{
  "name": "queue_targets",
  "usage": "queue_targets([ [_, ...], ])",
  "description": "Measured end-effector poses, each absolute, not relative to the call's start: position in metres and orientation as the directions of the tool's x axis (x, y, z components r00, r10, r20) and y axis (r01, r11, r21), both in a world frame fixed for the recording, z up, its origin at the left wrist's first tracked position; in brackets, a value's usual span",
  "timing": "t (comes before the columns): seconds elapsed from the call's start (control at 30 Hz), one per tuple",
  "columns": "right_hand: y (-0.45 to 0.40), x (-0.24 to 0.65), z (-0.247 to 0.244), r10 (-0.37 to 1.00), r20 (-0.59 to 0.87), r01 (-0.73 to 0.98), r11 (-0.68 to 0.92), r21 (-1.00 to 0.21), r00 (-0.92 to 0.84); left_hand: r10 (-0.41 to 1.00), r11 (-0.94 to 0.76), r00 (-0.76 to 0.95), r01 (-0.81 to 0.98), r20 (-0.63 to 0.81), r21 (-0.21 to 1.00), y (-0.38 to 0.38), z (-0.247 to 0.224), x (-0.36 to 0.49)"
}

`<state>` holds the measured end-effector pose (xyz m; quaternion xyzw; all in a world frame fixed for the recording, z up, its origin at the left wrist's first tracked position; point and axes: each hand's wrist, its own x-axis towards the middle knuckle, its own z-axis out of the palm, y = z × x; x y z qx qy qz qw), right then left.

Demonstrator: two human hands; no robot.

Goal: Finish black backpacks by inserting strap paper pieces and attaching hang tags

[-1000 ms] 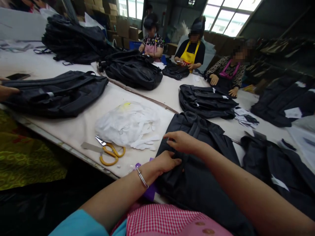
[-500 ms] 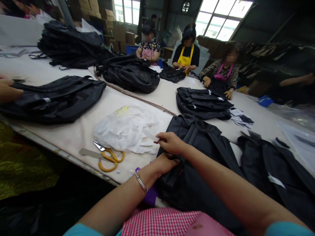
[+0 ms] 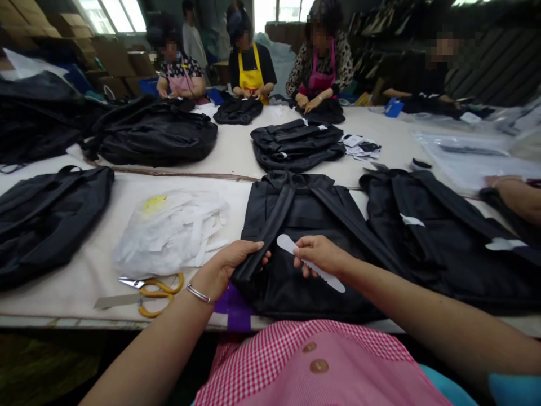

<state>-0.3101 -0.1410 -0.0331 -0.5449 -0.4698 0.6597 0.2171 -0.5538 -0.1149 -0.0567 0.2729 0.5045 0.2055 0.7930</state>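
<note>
A black backpack point(image 3: 325, 225) lies flat in front of me with its shoulder straps facing up. My left hand point(image 3: 236, 259) is closed around one shoulder strap point(image 3: 270, 231) of it, near the bag's left side. In my right hand point(image 3: 316, 254), pinched between thumb and fingers, is a white strip point(image 3: 288, 243) with a rounded end and a toothed edge. It is held above the backpack, close to the strap. Left of my left hand lies a clear plastic bag of white strips point(image 3: 169, 231). Orange-handled scissors point(image 3: 158, 293) rest open in front of it.
Another black backpack point(image 3: 439, 237) with white strips on its straps lies at right, near another person's hand point(image 3: 515, 197). More black bags point(image 3: 156, 132) are across the table. Several co-workers sit on the far side. A purple piece point(image 3: 239, 310) hangs at the table edge.
My right hand has brought the white strip from the plastic bag to above the backpack. My left hand has taken hold of the strap. The view has turned right.
</note>
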Motion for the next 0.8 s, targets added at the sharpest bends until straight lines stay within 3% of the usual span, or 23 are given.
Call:
queue_targets([
  [0.2, -0.148, -0.313, -0.041, 0.719, -0.594, 0.304, -0.512, -0.804, -0.36, 0.571, 0.796, 0.318, 0.014, -0.757, 0.606, -0.112, -0.044, -0.547],
  [0.37, -0.144, -0.322, -0.038, 0.762, -0.565, 0.386, -0.441, -0.81, -0.316, 0.601, 0.773, 0.294, 0.019, -0.743, 0.634, -0.111, -0.037, -0.541],
  [0.43, -0.143, -0.324, -0.036, 0.838, -0.46, 0.469, -0.293, -0.833, -0.293, 0.592, 0.777, 0.302, 0.032, -0.747, 0.629, -0.111, -0.036, -0.541],
  [0.53, -0.142, -0.324, -0.036, 0.927, -0.183, 0.561, 0.034, -0.827, -0.327, 0.596, 0.774, 0.295, 0.034, -0.747, 0.632, -0.109, -0.033, -0.541],
  [0.6, -0.142, -0.324, -0.039, 0.939, -0.105, 0.568, 0.106, -0.816, -0.326, 0.605, 0.77, 0.283, 0.033, -0.744, 0.638, -0.108, -0.031, -0.542],
  [0.7, -0.141, -0.326, -0.047, 0.965, -0.14, 0.497, -0.013, -0.868, -0.22, 0.6, 0.769, 0.273, 0.062, -0.752, 0.636, -0.106, -0.027, -0.542],
  [0.8, -0.142, -0.332, -0.055, 0.95, -0.285, 0.33, -0.23, -0.916, -0.13, 0.591, 0.766, 0.271, 0.106, -0.76, 0.634, -0.104, -0.026, -0.542],
])
